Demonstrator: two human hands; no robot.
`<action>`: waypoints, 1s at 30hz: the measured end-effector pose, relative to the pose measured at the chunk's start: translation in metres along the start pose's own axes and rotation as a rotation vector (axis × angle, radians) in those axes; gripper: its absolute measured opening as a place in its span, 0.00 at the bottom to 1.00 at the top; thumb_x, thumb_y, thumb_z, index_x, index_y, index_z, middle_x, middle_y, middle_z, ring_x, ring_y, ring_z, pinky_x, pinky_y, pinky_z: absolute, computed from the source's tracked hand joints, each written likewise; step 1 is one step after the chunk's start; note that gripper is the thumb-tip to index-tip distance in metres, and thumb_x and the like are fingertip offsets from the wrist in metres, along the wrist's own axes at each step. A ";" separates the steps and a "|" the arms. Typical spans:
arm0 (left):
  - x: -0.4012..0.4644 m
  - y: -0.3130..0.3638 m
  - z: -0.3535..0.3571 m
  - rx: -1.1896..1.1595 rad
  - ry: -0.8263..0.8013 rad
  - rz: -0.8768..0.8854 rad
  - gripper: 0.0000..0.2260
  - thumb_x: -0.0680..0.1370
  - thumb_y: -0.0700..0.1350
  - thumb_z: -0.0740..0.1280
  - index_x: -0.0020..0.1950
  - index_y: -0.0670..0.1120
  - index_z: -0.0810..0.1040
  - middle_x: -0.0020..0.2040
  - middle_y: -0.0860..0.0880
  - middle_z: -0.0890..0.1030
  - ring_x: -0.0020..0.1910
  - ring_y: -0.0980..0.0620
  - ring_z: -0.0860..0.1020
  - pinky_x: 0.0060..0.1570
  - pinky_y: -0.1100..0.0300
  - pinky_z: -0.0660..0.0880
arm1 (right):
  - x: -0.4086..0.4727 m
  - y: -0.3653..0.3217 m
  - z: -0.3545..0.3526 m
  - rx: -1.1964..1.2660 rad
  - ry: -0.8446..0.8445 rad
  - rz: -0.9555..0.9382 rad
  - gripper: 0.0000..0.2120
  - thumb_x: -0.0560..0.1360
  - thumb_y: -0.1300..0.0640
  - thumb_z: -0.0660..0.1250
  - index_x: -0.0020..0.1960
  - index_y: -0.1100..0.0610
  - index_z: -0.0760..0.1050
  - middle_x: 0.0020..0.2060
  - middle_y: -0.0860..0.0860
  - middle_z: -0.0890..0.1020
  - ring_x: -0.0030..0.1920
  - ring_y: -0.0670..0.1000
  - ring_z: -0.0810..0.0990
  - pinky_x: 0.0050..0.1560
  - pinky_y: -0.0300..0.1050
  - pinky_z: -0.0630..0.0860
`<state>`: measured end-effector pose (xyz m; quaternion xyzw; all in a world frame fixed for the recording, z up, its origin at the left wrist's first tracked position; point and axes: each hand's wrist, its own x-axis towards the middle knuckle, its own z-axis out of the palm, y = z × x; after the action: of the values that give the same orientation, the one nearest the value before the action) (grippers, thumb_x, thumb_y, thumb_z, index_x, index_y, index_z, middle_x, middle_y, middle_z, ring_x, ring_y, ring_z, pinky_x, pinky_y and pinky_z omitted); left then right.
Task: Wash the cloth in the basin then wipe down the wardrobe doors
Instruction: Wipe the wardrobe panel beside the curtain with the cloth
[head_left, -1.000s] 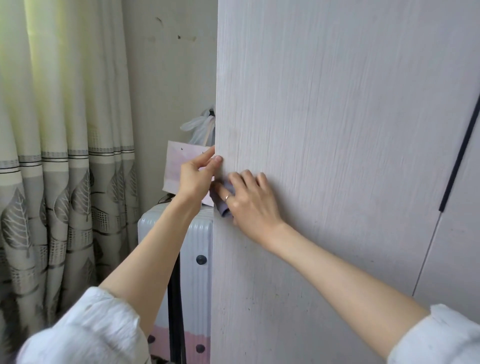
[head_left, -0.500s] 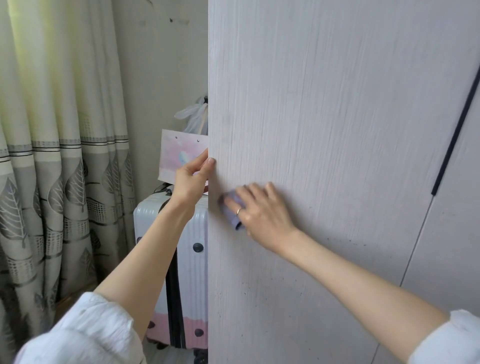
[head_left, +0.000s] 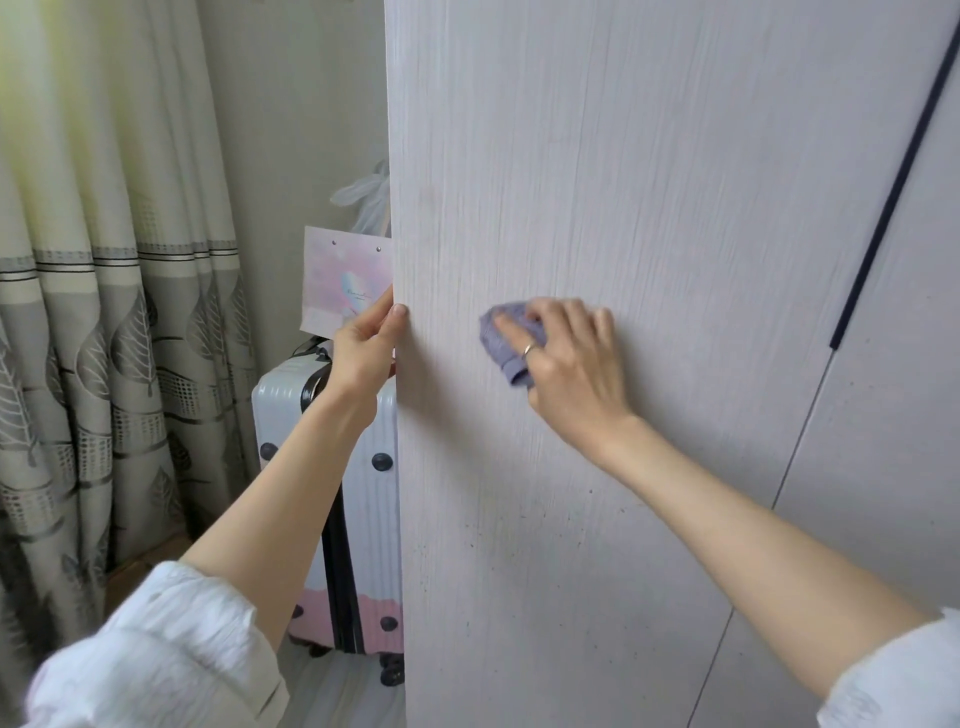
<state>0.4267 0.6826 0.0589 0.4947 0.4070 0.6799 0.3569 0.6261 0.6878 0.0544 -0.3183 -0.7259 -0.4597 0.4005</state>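
A pale wood-grain wardrobe door (head_left: 649, 182) fills most of the view and stands swung out toward me. My left hand (head_left: 363, 348) grips its free left edge at mid height, thumb on the front face. My right hand (head_left: 566, 358) presses a small bunched purple cloth (head_left: 501, 338) flat against the door's front, a little right of the edge. The fingers cover most of the cloth; only its left part shows. No basin is in view.
A second wardrobe door (head_left: 893, 467) with a dark vertical handle strip (head_left: 893, 192) lies to the right. Behind the open door stand a white-and-pink suitcase (head_left: 291, 415) and a pastel paper bag (head_left: 345, 280). Leaf-patterned curtains (head_left: 104, 312) hang at the left.
My right hand has slid the cloth from the door's left edge rightward across the front face. My left hand has kept its hold on the edge.
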 end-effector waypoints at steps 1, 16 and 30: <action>-0.001 -0.002 0.000 -0.012 0.006 -0.016 0.14 0.81 0.46 0.61 0.66 0.58 0.72 0.54 0.58 0.78 0.48 0.58 0.74 0.45 0.63 0.74 | 0.001 0.003 -0.001 -0.013 0.007 0.045 0.24 0.61 0.65 0.65 0.58 0.59 0.79 0.46 0.59 0.79 0.45 0.57 0.67 0.40 0.50 0.60; -0.008 -0.007 0.001 0.023 0.048 -0.072 0.15 0.82 0.46 0.60 0.68 0.54 0.72 0.52 0.58 0.79 0.52 0.56 0.75 0.47 0.64 0.74 | 0.029 0.019 -0.018 -0.051 -0.012 0.119 0.28 0.57 0.67 0.70 0.57 0.57 0.79 0.44 0.58 0.77 0.43 0.58 0.73 0.39 0.48 0.65; -0.015 -0.019 0.001 0.017 0.105 -0.130 0.16 0.81 0.48 0.61 0.69 0.52 0.72 0.62 0.55 0.77 0.57 0.53 0.75 0.45 0.64 0.73 | -0.045 0.055 -0.032 0.036 -0.011 0.142 0.26 0.60 0.68 0.68 0.58 0.59 0.79 0.44 0.60 0.77 0.43 0.59 0.74 0.40 0.50 0.66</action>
<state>0.4330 0.6774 0.0365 0.4338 0.4620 0.6769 0.3744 0.7026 0.6749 0.0456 -0.3643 -0.7120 -0.4153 0.4335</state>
